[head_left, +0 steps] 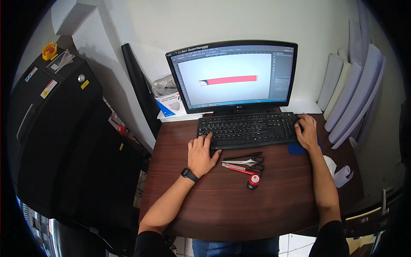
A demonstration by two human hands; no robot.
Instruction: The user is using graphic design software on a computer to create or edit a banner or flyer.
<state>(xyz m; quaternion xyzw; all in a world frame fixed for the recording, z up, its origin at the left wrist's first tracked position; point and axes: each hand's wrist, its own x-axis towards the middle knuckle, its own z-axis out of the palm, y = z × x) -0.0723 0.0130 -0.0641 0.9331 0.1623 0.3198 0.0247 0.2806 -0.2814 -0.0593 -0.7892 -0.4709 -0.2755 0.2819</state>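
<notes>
Keyboard (246, 129): lying on the table (201, 210), near side of the monitor (231, 64).
Left hand (200, 155): I see it loosely spread, fingers at the keyboard's near-left corner.
Right hand (306, 132): curled by the keyboard's right end; I cannot tell whether it grips anything.

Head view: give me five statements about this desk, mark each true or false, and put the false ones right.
1. The left hand is at the left end of the keyboard. True.
2. The scissors lie on top of the keyboard. False: the scissors lie on the desk, on the person's side of the keyboard.
3. The monitor shows a red band on white. True.
4. The black watch is on the right arm. False: it is on the left arm.
5. The right hand is at the keyboard's right end. True.
</notes>
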